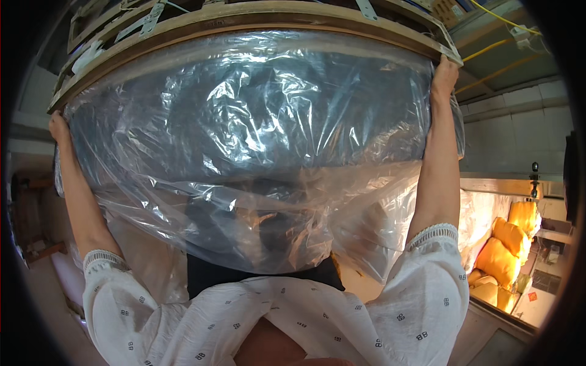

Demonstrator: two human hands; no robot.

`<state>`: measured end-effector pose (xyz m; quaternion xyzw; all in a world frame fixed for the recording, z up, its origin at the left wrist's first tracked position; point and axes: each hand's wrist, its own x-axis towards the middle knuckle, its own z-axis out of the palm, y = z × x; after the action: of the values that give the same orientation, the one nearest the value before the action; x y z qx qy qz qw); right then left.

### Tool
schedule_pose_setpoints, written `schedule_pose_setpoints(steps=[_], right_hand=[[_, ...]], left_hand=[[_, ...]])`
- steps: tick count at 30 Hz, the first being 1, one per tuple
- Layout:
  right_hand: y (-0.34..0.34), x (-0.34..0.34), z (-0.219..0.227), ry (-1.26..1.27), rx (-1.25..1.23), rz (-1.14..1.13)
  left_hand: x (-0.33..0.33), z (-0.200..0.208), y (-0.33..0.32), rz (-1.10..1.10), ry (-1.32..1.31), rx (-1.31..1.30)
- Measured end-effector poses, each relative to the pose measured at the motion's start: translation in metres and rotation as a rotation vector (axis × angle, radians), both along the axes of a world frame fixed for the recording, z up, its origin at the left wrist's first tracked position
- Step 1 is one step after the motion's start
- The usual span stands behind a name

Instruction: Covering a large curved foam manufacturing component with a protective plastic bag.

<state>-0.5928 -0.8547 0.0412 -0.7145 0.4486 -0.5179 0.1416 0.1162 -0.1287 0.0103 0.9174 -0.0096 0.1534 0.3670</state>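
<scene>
A large clear plastic cover (262, 116) stretches over a bulky dark piece in front of me. Its loose, creased lower part hangs toward my lap. Along the upper edge runs a wooden frame (256, 19) with metal brackets. My left hand (58, 126) is closed on the cover's edge at the frame's left end. Higher up, my right hand (445, 79) is closed at the frame's right corner, where the cover's other edge lies. Both arms are spread wide, and the fingertips are partly hidden.
Yellow bundles (503, 250) lie at the right in bright light. A yellow cable (494, 13) runs across the upper right, near a pale wall (519, 119). Dark cloth (262, 277) lies under the plastic at my waist.
</scene>
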Motion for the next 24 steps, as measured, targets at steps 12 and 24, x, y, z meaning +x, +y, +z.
schedule_pose_setpoints(steps=[12, 24], right_hand=[[0.142, -0.041, 0.060, 0.136, 0.570, 0.843], [0.238, -0.072, 0.101, 0.141, 0.341, 0.862]], left_hand=[[-0.069, 0.135, 0.101, -0.101, -0.146, 0.763], [-0.605, 0.115, -0.363, -1.232, -0.557, -0.202]])
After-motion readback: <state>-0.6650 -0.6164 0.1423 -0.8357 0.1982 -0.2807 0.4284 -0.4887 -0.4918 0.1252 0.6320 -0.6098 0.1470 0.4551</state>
